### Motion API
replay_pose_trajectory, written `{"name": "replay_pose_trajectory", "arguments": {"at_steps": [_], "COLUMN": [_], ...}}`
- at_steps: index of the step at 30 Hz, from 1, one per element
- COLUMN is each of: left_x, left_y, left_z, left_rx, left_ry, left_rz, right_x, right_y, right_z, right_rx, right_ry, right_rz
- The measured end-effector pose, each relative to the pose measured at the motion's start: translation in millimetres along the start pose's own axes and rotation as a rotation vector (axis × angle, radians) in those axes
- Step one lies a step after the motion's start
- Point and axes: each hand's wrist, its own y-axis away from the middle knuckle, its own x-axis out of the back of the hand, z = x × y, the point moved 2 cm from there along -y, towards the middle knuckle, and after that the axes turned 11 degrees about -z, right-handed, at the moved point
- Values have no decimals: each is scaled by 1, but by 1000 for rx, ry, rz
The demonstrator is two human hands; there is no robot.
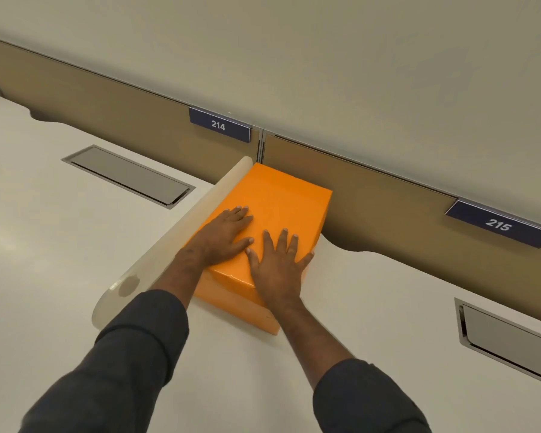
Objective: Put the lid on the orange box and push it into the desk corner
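Note:
An orange box [228, 304] stands on the white desk [356, 307] with its orange lid [281, 198] seated on top. Its far end touches the brown back panel, and its left side lies along a frosted desk divider. My left hand [224, 237] rests flat on the lid's near left part, fingers spread. My right hand [278, 264] lies flat on the lid's near right part, with the little finger at the lid's right edge. Both hands press down on the lid and grip nothing.
The frosted divider [169, 245] runs from the near left up to the brown back panel [388, 207]. Number plates 214 [219, 125] and 215 [498, 225] hang on the panel. Metal cable flaps sit in the desk at left [128, 175] and right [509, 339].

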Motion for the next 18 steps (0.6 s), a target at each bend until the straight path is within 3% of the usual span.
{"name": "replay_pose_trajectory", "arguments": {"at_steps": [18], "left_x": [14], "left_y": [-1], "left_z": [4], "left_rx": [34], "left_ry": [-58], "left_rz": [-3], "right_x": [7], "right_y": [-4], "right_z": [-7], "right_rx": [-26], "right_ry": [-36], "right_rz": [-81]}}
